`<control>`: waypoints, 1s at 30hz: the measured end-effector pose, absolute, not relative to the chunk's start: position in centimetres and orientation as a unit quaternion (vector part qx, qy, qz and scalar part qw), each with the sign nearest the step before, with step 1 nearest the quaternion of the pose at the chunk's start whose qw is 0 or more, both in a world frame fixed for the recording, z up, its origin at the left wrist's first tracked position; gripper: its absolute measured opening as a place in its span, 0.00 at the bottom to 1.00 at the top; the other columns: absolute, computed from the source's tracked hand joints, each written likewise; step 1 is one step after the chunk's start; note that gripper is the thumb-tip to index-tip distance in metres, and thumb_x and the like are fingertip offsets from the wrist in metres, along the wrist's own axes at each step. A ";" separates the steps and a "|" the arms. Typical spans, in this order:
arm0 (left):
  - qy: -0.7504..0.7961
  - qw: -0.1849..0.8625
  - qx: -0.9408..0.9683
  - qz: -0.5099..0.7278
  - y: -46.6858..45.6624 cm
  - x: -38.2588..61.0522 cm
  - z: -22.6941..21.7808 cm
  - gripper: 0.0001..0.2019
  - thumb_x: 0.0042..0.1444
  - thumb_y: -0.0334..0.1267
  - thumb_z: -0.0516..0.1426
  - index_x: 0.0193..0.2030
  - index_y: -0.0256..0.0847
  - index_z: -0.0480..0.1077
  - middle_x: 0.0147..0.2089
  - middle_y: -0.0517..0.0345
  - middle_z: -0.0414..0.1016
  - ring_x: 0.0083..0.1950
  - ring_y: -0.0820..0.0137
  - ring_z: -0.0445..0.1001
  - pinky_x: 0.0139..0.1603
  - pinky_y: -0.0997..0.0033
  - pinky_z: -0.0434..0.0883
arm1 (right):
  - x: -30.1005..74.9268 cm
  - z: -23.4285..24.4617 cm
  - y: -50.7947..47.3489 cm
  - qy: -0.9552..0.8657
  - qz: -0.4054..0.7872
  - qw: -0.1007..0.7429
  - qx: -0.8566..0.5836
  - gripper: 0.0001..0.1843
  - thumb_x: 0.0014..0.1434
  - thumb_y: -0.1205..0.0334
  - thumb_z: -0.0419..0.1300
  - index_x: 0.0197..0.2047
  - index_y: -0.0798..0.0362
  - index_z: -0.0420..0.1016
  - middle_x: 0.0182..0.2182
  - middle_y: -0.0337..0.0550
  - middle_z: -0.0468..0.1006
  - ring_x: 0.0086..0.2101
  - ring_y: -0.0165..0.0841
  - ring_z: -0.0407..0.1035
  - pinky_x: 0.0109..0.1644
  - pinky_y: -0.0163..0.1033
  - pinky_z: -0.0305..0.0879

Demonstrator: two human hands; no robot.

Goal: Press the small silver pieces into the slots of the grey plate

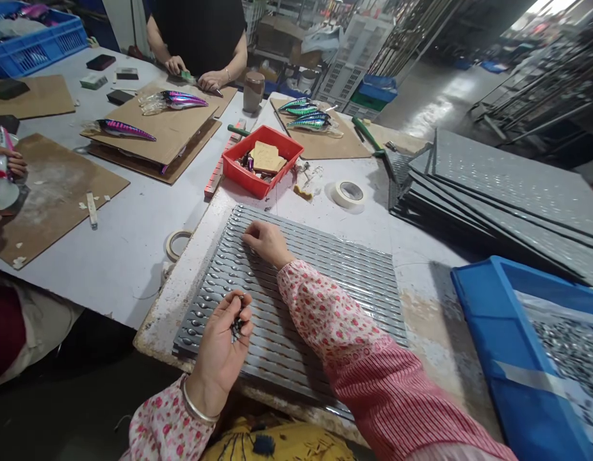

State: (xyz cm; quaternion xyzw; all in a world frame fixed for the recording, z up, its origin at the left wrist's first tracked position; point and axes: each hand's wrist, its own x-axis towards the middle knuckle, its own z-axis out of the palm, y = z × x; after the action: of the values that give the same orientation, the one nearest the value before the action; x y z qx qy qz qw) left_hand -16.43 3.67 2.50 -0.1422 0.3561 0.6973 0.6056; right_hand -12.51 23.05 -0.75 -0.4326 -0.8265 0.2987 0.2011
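My left hand [224, 339] is cupped palm up over the near left part of a grey slotted board [325, 307]. Its curled fingers hold several small dark metal pieces [237, 328], whose exact kind I cannot make out. Shiny spoon-shaped metal pieces [200, 306] lie in rows along the board's left side. Over the upper left of the board, my right hand [268, 243] has thumb and forefinger pinched together at a row. Whatever is between those fingertips is too small or hidden to name.
A blue bin [483, 333] with many small metal pieces stands at right, below stacked grey boards [508, 173]. Beyond my board are a red tray [248, 186] and a tape roll [348, 194]. Co-workers' hands [212, 80] handle items across the table and at far left. Fishing lures [126, 129] lie on brown boards.
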 end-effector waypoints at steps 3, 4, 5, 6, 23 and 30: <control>0.350 0.603 -0.135 0.704 3.9 -16.5 2.2 0.08 0.46 0.28 0.63 0.35 0.33 0.72 0.34 0.56 0.70 0.25 0.83 0.62 0.19 0.86 0.60 | -10.9 0.8 21.4 -0.791 0.456 0.225 -0.339 0.08 0.53 0.59 0.59 0.28 0.55 0.71 0.21 0.35 0.69 0.23 0.26 0.59 0.28 0.32 0.55; 0.348 0.603 -0.133 0.705 3.9 -16.5 2.1 0.09 0.45 0.29 0.63 0.35 0.33 0.72 0.33 0.57 0.69 0.25 0.84 0.62 0.18 0.87 0.60 | -10.2 1.6 20.6 -0.782 0.508 0.210 -0.294 0.10 0.53 0.57 0.59 0.29 0.55 0.71 0.22 0.36 0.69 0.23 0.25 0.58 0.27 0.32 0.55; 0.346 0.604 -0.133 0.705 4.0 -16.5 2.0 0.09 0.45 0.29 0.63 0.35 0.33 0.72 0.33 0.58 0.69 0.24 0.84 0.61 0.18 0.87 0.59 | -9.6 2.3 19.9 -0.777 0.546 0.187 -0.251 0.11 0.53 0.55 0.60 0.30 0.55 0.71 0.23 0.36 0.69 0.23 0.25 0.59 0.27 0.32 0.56; 0.343 0.606 -0.133 0.705 4.0 -16.5 1.9 0.08 0.45 0.30 0.64 0.34 0.33 0.72 0.32 0.58 0.68 0.23 0.84 0.60 0.17 0.87 0.58 | -9.0 3.1 19.2 -0.776 0.569 0.165 -0.215 0.12 0.53 0.54 0.61 0.30 0.55 0.72 0.24 0.37 0.71 0.24 0.26 0.60 0.28 0.32 0.57; 0.288 0.646 -0.224 0.670 4.4 -16.6 3.2 0.09 0.58 0.27 0.49 0.40 0.31 0.70 0.30 0.56 0.69 0.23 0.82 0.65 0.19 0.86 0.65 | -9.7 -0.2 21.9 -0.679 0.572 0.322 -0.329 0.08 0.47 0.59 0.63 0.29 0.55 0.72 0.23 0.38 0.73 0.25 0.27 0.64 0.30 0.34 0.61; 0.308 0.653 -0.199 0.663 3.8 -16.3 2.4 0.05 0.56 0.28 0.53 0.36 0.33 0.70 0.29 0.58 0.68 0.20 0.84 0.59 0.15 0.86 0.58 | -12.3 -2.3 24.5 -0.801 0.362 0.295 -0.375 0.02 0.48 0.69 0.60 0.28 0.56 0.74 0.24 0.38 0.74 0.26 0.28 0.65 0.36 0.34 0.61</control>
State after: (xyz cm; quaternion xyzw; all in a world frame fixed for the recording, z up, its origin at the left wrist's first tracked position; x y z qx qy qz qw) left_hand -16.28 3.81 2.40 -0.1986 0.3079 0.6632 0.6526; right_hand -12.26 24.54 -2.30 -0.3748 -0.8008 0.3622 0.2950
